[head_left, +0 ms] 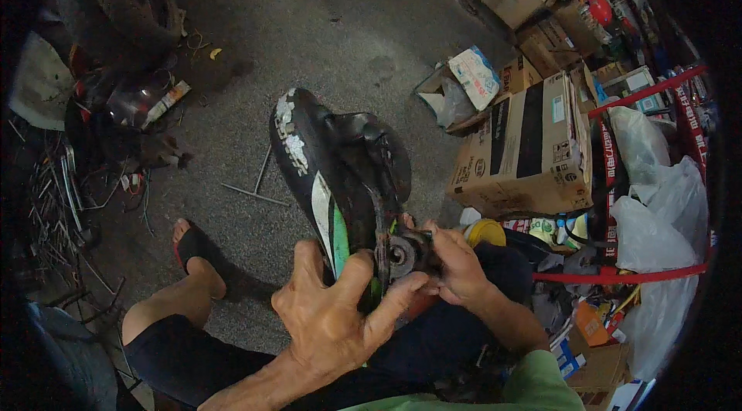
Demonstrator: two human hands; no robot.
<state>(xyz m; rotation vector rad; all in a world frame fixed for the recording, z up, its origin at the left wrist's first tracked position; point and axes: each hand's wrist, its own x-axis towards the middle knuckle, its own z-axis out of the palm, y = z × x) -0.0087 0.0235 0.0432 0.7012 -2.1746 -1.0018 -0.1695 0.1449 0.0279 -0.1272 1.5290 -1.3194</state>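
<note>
A long black saddle-shaped part, with a white and green stripe and a peeling silvery patch, is held over my lap. My left hand is curled over its lower end, with the thumb beside a round, dark metal fitting. My right hand grips that fitting from the right, fingers partly hidden behind it. On the floor left of the part lies a metal T-handle tool.
Old tires and a heap of metal rods are at left. Cardboard boxes, plastic bags and a red frame crowd the right. My bare foot is on the floor.
</note>
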